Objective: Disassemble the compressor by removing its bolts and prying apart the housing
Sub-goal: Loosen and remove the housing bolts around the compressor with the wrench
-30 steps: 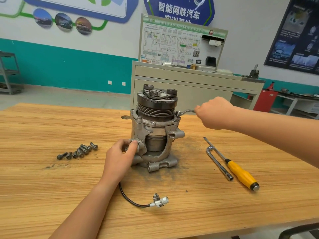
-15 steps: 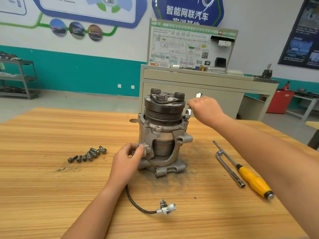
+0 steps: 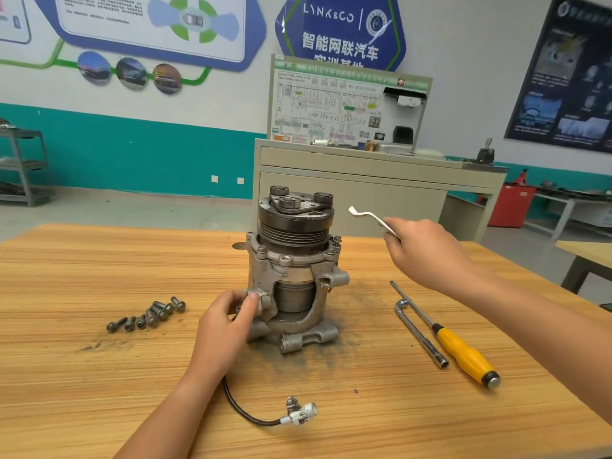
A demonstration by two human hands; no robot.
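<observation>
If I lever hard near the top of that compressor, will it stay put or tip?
Probably heavy for its size: the compressor looks like solid cast metal. It stands tall on a narrow base, so a high sideways push may tip it. The left hand gripping its lower lug should help steady it.

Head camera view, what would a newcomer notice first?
The grey compressor stands upright on the wooden table, the left hand gripping its lower housing. The right hand holds a thin bent metal tool aloft beside the pulley. Loose bolts lie left of it, a yellow-handled screwdriver right.
</observation>
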